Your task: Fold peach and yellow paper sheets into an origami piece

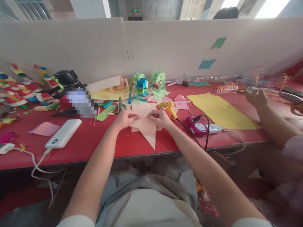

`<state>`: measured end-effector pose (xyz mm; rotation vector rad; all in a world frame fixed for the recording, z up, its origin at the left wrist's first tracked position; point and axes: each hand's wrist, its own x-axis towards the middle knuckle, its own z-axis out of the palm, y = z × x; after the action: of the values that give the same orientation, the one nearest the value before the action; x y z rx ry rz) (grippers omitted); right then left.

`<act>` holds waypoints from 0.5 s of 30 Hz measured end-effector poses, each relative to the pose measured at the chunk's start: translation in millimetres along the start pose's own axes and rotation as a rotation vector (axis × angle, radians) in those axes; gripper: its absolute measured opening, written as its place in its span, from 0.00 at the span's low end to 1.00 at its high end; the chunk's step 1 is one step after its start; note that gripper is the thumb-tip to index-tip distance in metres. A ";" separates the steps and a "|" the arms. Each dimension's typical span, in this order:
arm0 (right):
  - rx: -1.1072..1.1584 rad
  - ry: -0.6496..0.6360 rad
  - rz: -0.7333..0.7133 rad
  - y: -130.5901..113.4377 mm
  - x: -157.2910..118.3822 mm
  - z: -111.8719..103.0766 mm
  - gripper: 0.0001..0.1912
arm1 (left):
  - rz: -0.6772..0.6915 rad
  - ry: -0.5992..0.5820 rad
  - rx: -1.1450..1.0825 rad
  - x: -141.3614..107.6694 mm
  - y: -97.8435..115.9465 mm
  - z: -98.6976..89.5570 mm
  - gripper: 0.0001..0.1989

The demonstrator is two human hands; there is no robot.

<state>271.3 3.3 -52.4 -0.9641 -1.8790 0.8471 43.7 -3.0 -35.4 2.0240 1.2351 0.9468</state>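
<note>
Over tbl (125,145), L hand (125,119) & R hand (161,118), near-closed, pinch beige ppr (147,128).

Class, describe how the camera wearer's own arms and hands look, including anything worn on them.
The left hand and right hand are ungloved. No watch, bracelet or marking shows on the bare forearms. The left sleeve and right sleeve look plain and whitish.

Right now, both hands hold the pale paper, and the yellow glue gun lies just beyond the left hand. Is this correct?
Not quite: the head view shows the yellow glue gun just beyond the right hand, not the left hand. Both hands do hold the pale paper.
</note>
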 end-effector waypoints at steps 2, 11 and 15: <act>0.011 -0.020 0.013 -0.2 -0.2 0.3 0.09 | 0.002 0.020 0.010 0.4 -1.3 -0.5 0.10; -0.086 0.088 -0.011 0.9 -2.5 -7.0 0.05 | -0.120 0.106 -0.054 -4.4 -4.1 -25.7 0.11; -0.049 0.113 -0.080 -1.1 -3.8 -5.1 0.15 | -0.174 0.114 -0.107 -4.9 -4.3 -30.6 0.15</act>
<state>276.9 0.4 -50.7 -0.9402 -1.8359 0.6877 15.3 -2.3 -22.2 1.7694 1.3663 1.0319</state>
